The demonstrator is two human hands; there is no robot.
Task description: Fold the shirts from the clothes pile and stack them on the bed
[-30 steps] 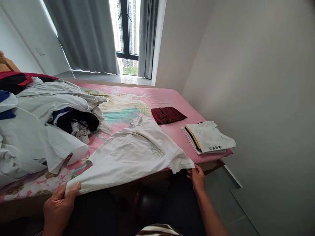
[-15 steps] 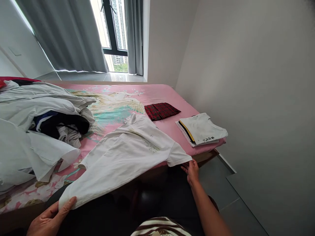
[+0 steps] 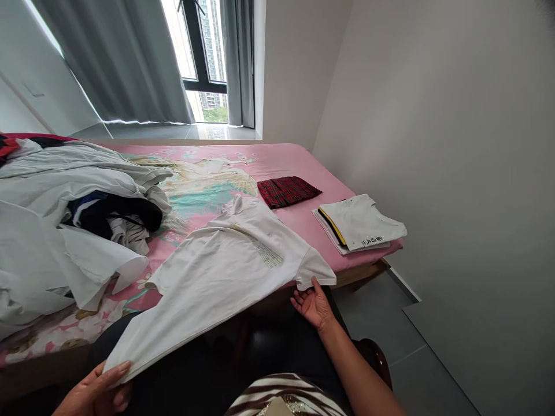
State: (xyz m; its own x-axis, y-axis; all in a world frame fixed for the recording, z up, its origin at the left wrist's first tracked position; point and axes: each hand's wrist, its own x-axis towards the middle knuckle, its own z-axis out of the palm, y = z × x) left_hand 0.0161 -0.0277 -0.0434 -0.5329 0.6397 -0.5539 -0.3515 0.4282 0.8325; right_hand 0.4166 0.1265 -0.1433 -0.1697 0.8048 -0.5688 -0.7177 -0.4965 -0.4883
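Note:
A white T-shirt (image 3: 225, 271) with a faded greenish print lies spread over the near edge of the bed, its lower end pulled out towards me. My left hand (image 3: 99, 387) pinches a corner of its hem between thumb and fingers, off the bed at the lower left. At the near sleeve, my right hand (image 3: 314, 306) is turned palm up. Its thumb touches the sleeve's edge, while the other fingers are loosely curled and apart from the cloth.
On the pink patterned bedsheet (image 3: 286, 159), a heap of loose clothes (image 3: 82, 179) fills the left side. A folded red plaid garment (image 3: 288, 192) lies beyond the shirt. To the right sits a stack of folded shirts (image 3: 359, 222), near the bed corner and wall.
My right hand has slid left along the sleeve and turned palm up, loosening from the sleeve's end. My left hand still holds the hem corner, slightly lower in view.

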